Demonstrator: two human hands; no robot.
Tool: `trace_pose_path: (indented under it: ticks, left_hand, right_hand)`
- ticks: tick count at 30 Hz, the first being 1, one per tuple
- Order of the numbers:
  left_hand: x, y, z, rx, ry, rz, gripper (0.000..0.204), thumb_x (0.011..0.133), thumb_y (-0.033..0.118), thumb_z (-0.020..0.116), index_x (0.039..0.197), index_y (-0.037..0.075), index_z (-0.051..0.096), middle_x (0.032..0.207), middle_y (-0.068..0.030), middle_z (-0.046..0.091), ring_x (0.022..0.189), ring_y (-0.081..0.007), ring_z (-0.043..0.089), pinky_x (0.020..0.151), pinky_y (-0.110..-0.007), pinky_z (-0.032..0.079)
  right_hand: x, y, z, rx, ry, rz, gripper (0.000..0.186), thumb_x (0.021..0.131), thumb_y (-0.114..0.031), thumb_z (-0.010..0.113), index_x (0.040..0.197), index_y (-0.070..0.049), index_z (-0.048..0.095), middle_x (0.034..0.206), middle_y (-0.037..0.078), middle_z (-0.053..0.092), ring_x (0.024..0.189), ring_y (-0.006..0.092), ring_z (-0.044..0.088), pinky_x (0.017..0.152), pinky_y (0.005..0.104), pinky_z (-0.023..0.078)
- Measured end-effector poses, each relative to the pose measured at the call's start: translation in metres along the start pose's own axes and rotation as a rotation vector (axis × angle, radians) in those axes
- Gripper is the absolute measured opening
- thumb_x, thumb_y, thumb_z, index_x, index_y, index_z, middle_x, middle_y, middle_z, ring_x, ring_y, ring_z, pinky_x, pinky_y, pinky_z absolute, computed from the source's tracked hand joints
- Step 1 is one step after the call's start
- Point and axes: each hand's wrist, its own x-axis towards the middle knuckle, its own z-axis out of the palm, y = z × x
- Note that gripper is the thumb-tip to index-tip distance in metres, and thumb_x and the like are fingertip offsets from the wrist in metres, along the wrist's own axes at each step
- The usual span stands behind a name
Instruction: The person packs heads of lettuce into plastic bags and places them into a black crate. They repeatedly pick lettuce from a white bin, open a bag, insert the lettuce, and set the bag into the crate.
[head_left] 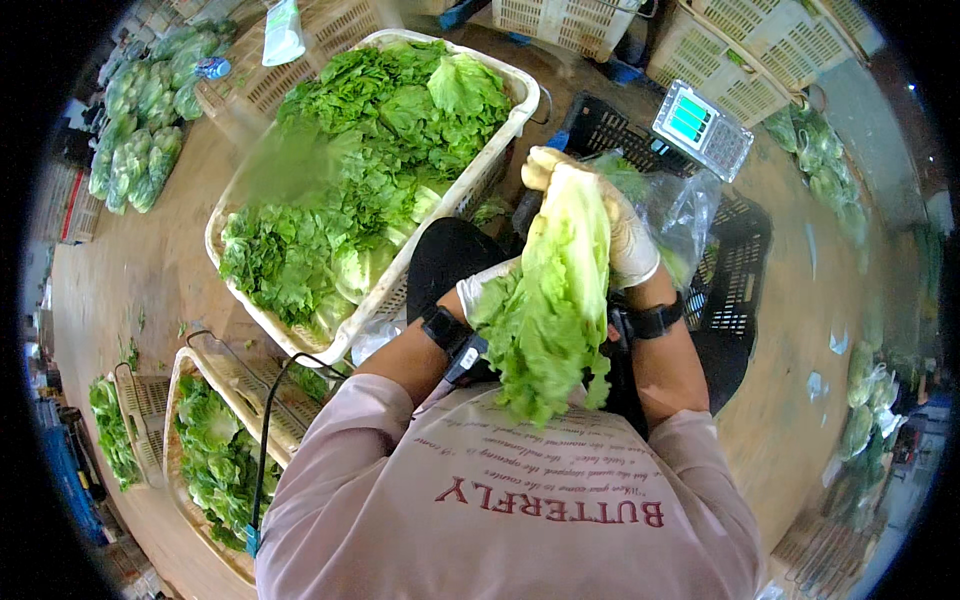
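Note:
In front of my chest is a head of leafy green lettuce [565, 270], its pale stem end pointing away from me and its frilly leaves hanging toward my shirt. My right hand [628, 235], in a whitish glove, grips its right side near the stem. My left hand [487, 284], also gloved, reaches under the lettuce from the left, mostly hidden by the leaves. Gloved fingertips curl at the stem end. To my left stands a large white plastic basket [525, 95] heaped with the same lettuce [390, 130].
Beyond my right hand, a clear plastic bag [685, 215] lies over a black crate [740, 250], near a digital scale [702, 130] with a lit display. Another lettuce basket [180, 400] sits at lower left. Bagged greens [140, 120] are piled far left, and white crates [720, 65] at the back.

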Motion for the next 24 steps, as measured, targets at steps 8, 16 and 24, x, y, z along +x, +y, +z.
trace_pose_path:
  ticks: [8,16,24]
  left_hand:
    - [-0.004,0.000,0.051,0.796,0.538,0.316,0.053,0.091,0.026,0.055,0.134,0.002,0.037,0.131,-0.0050,0.047,0.118,-0.0138,0.045,0.100,-0.028,0.036]
    - [-0.020,0.017,0.086,1.026,0.542,0.236,0.064,0.080,0.023,0.070,0.131,0.000,0.040,0.125,-0.0097,0.051,0.113,-0.0160,0.048,0.097,-0.029,0.037]
    - [-0.012,-0.003,0.063,0.487,0.503,0.280,0.054,0.081,0.020,0.068,0.127,0.005,0.045,0.116,-0.0068,0.058,0.102,-0.0180,0.057,0.089,-0.032,0.046]
  right_hand:
    - [-0.053,-0.017,-0.017,-0.248,0.130,0.229,0.068,0.081,-0.032,0.066,0.137,-0.009,0.035,0.135,0.008,0.042,0.122,0.0193,0.042,0.103,0.0330,0.031]
    - [-0.063,-0.020,0.006,0.456,0.158,0.290,0.066,0.080,-0.013,0.068,0.137,-0.006,0.035,0.131,0.006,0.046,0.120,0.0197,0.043,0.103,0.0321,0.031]
    - [-0.047,-0.039,-0.007,-0.652,0.268,-0.041,0.050,0.076,-0.023,0.072,0.120,-0.007,0.054,0.110,0.005,0.058,0.099,0.0170,0.055,0.089,0.0306,0.043]
